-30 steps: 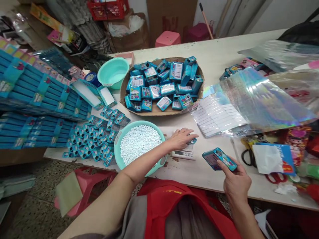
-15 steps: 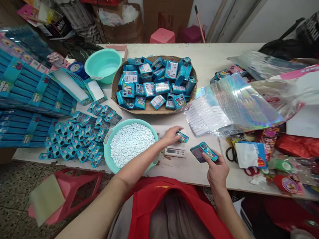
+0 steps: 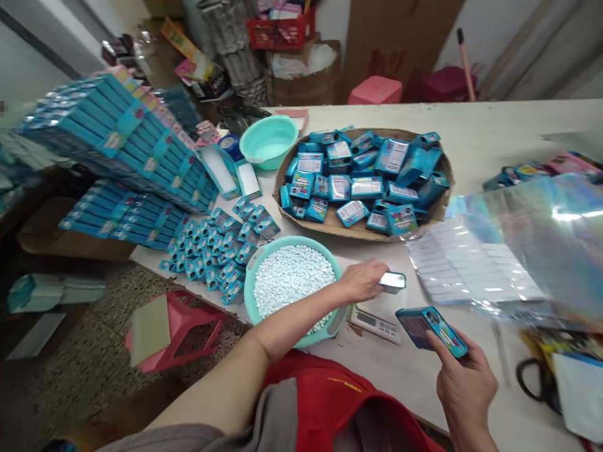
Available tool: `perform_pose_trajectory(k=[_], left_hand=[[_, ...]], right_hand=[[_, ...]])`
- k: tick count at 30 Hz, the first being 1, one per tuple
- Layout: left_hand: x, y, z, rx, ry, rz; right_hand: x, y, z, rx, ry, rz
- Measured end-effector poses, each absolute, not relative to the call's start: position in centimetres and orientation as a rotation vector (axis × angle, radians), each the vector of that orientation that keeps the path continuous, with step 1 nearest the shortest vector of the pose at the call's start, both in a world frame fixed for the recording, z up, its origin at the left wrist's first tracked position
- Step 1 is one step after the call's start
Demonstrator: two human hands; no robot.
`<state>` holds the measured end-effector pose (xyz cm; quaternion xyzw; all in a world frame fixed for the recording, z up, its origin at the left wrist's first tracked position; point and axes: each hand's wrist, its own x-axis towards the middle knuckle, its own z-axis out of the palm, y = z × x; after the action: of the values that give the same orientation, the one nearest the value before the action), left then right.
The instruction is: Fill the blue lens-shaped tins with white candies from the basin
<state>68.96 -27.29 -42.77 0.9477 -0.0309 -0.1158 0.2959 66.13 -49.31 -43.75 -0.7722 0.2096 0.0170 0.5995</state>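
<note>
Box (image 3: 394, 282) in left hand (image 3: 367, 280) has turned white side up; basin (image 3: 250, 284) holds pellets (image 3: 289, 276).

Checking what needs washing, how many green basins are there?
2. One basin holds white candies, partly under the left forearm; the other basin stands farther back, left of the cardboard tray.

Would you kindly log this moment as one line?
left hand: at small box by scale; right hand: holding blue box; tub of white pieces: beside scale; carton: heaped with blue boxes
</note>
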Motion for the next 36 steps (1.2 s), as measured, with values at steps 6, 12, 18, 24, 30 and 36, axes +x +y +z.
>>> perform_pose_trajectory(k=[6,12,18,24,30,36], left_hand=[[63.7,-13.8,-35.4,2.486,0.752,0.417],[59.5,-3.8,-36.3,2.571,1.208,0.264],[60.2,-3.3,-42.3,2.739,1.128,-0.105],[60.5,-3.1,-44.7,2.728,1.222,-0.011],[58.5,-10.4,-45.1,2.613,0.777,-0.01],[58.1,-17.5,-47.1,2.53,0.675,-0.315]], right_hand=[[66.8,-45.4,-46.6,-1.873,0.32,0.169],[66.0,-44.9,-48.9,-1.923,0.143,0.201],[66.3,-46.8,-47.4,-1.894,0.238,0.064],[67.2,-48.6,-46.6,-1.993,0.236,-0.034],[66.7,-48.9,-47.7,-1.991,0.153,0.006],[67.1,-46.8,-48.5,-2.112,-0.249,-0.015]])
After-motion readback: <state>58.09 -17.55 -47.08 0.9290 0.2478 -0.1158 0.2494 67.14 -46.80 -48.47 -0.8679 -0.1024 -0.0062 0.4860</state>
